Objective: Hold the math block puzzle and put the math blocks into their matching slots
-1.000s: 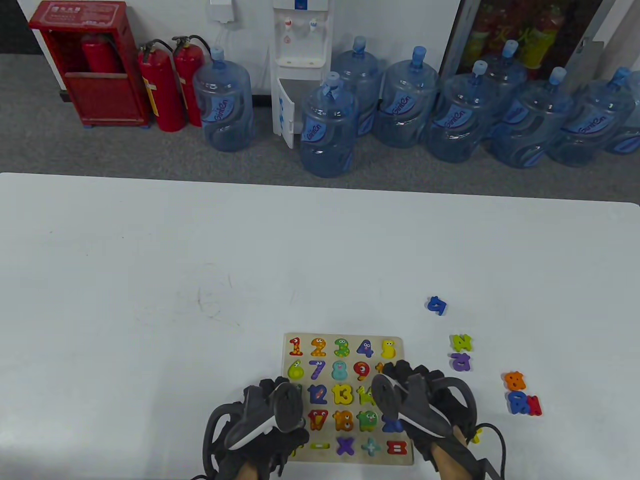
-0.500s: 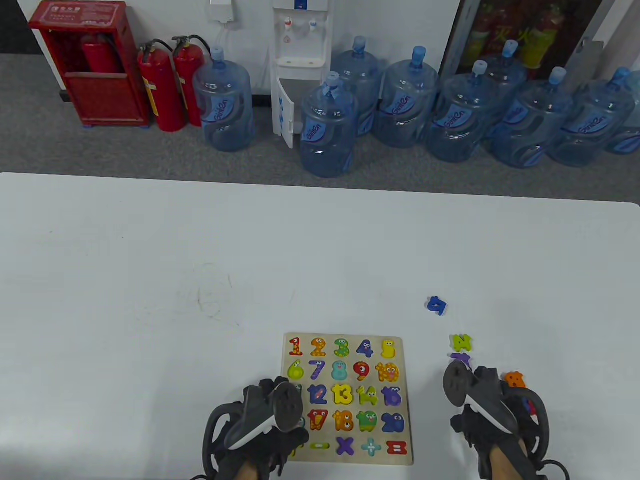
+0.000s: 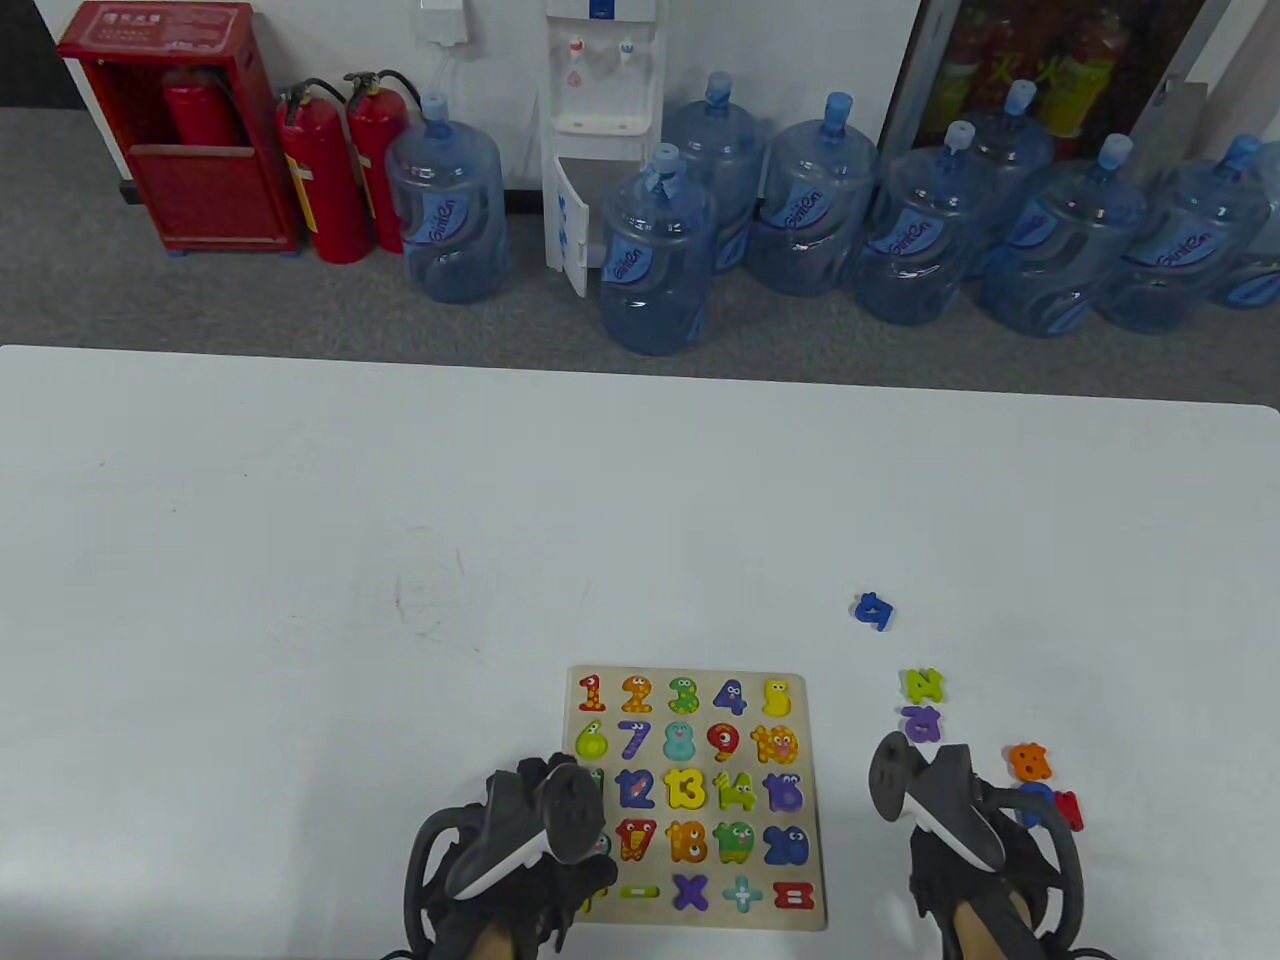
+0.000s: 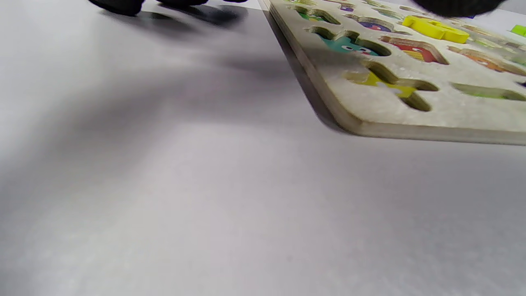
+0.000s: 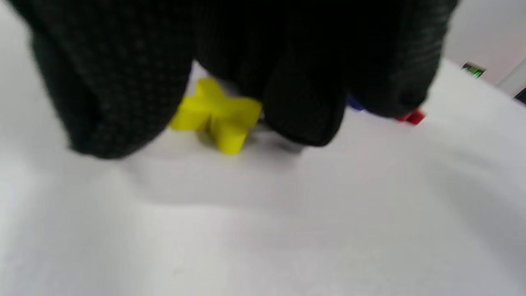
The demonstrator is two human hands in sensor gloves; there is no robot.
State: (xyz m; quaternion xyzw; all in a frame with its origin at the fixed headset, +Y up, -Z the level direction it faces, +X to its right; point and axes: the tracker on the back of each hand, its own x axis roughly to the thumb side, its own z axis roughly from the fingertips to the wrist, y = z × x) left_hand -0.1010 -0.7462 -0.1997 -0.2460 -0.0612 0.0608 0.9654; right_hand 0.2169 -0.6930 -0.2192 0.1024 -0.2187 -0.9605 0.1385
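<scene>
Since half a second ago the right hand (image 3: 950,830) has slid slightly back and left; the purple block (image 3: 921,722) beyond it shows whole again. Its fingers (image 5: 304,102) hang over a yellow block (image 5: 215,115) on the table (image 3: 300,550); whether they grip it I cannot tell. The left hand (image 3: 520,850) rests on the puzzle board's (image 3: 810,905) near-left corner, fingers straight. To its right the board lies flat, most slots painted but hollow, a yellow piece (image 4: 435,29) seated in one. Green (image 3: 922,685), orange (image 3: 1030,762) and blue (image 3: 874,610) blocks lie beyond the right hand.
</scene>
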